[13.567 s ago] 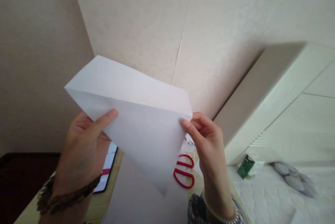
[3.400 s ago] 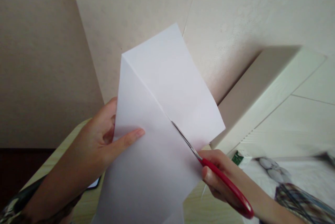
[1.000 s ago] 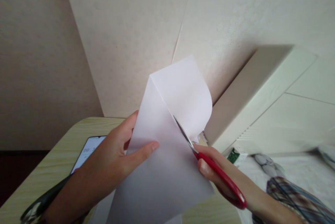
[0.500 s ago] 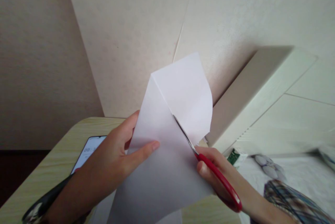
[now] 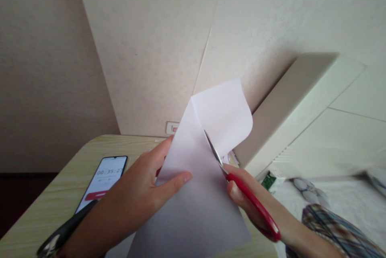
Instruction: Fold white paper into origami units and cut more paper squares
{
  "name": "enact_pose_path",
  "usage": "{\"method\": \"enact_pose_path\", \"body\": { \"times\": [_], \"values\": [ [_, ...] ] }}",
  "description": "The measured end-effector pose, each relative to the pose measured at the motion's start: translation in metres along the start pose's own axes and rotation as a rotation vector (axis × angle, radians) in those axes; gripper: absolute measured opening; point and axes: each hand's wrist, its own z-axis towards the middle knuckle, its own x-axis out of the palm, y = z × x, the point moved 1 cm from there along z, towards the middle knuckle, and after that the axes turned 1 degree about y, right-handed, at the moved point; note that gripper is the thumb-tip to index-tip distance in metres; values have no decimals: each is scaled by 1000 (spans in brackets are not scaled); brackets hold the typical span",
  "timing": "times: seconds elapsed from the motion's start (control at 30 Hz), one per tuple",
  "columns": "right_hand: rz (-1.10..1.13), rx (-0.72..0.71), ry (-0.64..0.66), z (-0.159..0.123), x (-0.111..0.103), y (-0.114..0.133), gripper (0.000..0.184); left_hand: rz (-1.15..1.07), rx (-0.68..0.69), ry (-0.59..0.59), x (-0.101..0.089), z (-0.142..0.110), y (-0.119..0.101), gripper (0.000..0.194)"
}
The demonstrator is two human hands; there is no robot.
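Observation:
A sheet of white paper (image 5: 193, 205) is held up over the table, tilted, with its upper flap bent away to the right along a cut. My left hand (image 5: 157, 177) pinches its left edge, thumb in front and the other fingers hidden behind. Red-handled scissors (image 5: 253, 201) are in my right hand (image 5: 241, 185), fingers wrapped round the handles. Their blade lies along the cut line, pointing up and left, with part of the blades hidden by the paper.
A phone (image 5: 104, 177) showing a running timer lies on the wooden table (image 5: 81, 169), left of my hand. At the wall is a socket or switch plate (image 5: 171, 127). To the right stand a white headboard-like panel (image 5: 289, 101), a green-and-white box (image 5: 271, 181) and white bedding (image 5: 340, 197).
My left hand and the paper have shifted right and slightly down, uncovering more of the phone and the wall plate. The scissors stay nearly in place, and the flap leans further right.

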Motion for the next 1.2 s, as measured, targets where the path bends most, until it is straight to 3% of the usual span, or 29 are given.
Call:
{"method": "enact_pose_path", "body": {
  "times": [0.53,0.77,0.93,1.07,1.2],
  "values": [
    [-24,37,-54,-1,3,5,73,-17,33,-17,1,4,-4,41],
    [104,0,87,2,1,0,72,-248,17,-33,1,7,-9,28],
    [18,-39,97,-2,4,-4,76,-386,-24,-98,5,4,-15,13],
    [74,38,93,-4,6,2,77,-383,-111,-151,9,-3,-20,17],
    [154,91,148,-6,7,8,70,-382,-122,-99,12,-4,-19,18]
  ]
}}
